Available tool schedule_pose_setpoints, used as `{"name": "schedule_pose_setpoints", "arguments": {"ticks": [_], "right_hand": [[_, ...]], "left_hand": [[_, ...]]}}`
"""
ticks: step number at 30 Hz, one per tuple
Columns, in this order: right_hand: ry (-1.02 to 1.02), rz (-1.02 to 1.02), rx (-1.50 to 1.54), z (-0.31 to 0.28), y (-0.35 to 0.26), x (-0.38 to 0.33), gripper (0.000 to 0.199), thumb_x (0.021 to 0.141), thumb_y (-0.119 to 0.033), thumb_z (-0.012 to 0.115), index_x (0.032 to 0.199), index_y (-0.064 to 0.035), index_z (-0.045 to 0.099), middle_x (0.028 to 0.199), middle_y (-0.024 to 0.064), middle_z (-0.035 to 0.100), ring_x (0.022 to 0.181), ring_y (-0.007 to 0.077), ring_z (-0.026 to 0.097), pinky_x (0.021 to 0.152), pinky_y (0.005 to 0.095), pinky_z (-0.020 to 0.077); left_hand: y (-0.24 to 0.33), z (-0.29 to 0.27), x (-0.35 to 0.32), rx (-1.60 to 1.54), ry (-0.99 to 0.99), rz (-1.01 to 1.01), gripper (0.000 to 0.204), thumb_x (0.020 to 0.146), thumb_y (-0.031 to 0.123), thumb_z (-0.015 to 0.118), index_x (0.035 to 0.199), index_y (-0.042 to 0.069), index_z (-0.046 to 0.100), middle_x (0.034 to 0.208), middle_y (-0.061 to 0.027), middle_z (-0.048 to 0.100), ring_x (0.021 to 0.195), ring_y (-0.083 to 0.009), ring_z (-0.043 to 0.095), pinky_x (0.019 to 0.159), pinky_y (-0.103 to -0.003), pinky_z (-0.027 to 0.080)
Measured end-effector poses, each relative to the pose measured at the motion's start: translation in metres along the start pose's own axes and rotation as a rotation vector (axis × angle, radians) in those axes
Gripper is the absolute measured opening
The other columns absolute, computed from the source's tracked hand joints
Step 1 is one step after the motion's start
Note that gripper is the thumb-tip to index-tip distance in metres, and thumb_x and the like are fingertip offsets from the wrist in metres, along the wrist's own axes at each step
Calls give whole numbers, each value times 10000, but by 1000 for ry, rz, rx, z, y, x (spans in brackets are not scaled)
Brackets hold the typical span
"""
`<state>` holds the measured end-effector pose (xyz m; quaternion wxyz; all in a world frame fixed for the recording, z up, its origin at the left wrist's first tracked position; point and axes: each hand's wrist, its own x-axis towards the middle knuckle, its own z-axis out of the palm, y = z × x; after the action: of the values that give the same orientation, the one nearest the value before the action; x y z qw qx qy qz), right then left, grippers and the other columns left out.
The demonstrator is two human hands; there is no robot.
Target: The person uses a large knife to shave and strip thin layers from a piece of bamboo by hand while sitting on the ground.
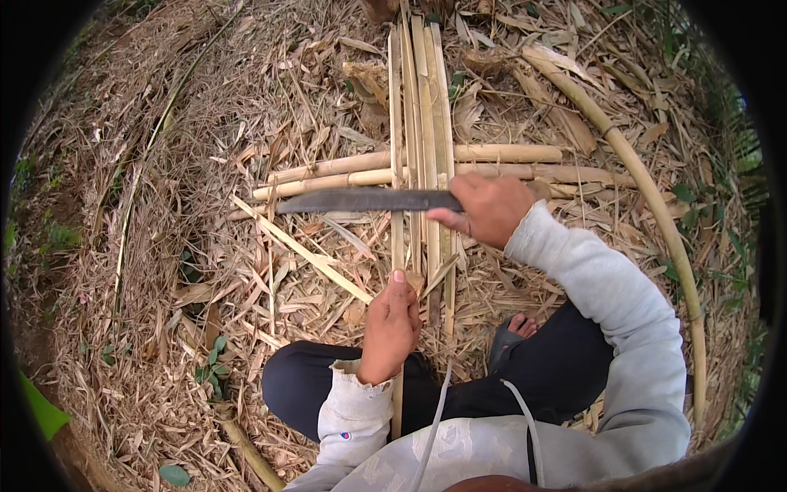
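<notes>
My right hand (490, 208) is closed round the handle of a machete (352, 200), whose long dark blade points left across several split bamboo strips. Closer to my body, my left hand (391, 324) grips one bamboo strip (397, 238), thumb on top. That strip runs from my lap away from me, under the blade. Beside it on the right lies a bundle of pale bamboo strips (430, 107), pointing away from me. Whether the blade touches the strip cannot be made out.
Bamboo poles (328, 167) lie crosswise under the strips. A long curved bamboo pole (648, 176) arcs along the right side. A loose split piece (303, 250) slants at the left. Dry leaves and shavings (213, 271) cover the ground. My sandalled foot (512, 334) is near the strips' ends.
</notes>
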<state>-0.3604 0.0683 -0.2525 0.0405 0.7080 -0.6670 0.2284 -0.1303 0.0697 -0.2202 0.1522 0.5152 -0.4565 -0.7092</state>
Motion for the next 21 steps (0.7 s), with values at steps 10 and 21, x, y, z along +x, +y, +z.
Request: {"name": "schedule_pose_setpoints", "arguments": {"ticks": [10, 21], "right_hand": [[-82, 10, 7, -12, -7, 5, 577, 857, -650, 528, 795, -78, 572, 666, 100, 593, 576, 295, 632, 500, 413, 504], [37, -228, -198, -26, 10, 25, 559, 918, -616, 453, 788, -89, 587, 658, 83, 597, 554, 269, 623, 501, 380, 508]], "left_hand": [[-2, -6, -8, -4, -38, 13, 452, 1035, 473, 324, 757, 121, 383, 507, 44, 253, 362, -64, 212, 343, -254, 176], [-1, -1, -14, 23, -59, 22, 477, 1026, 495, 335, 735, 120, 376, 508, 40, 256, 371, -67, 219, 346, -250, 175]]}}
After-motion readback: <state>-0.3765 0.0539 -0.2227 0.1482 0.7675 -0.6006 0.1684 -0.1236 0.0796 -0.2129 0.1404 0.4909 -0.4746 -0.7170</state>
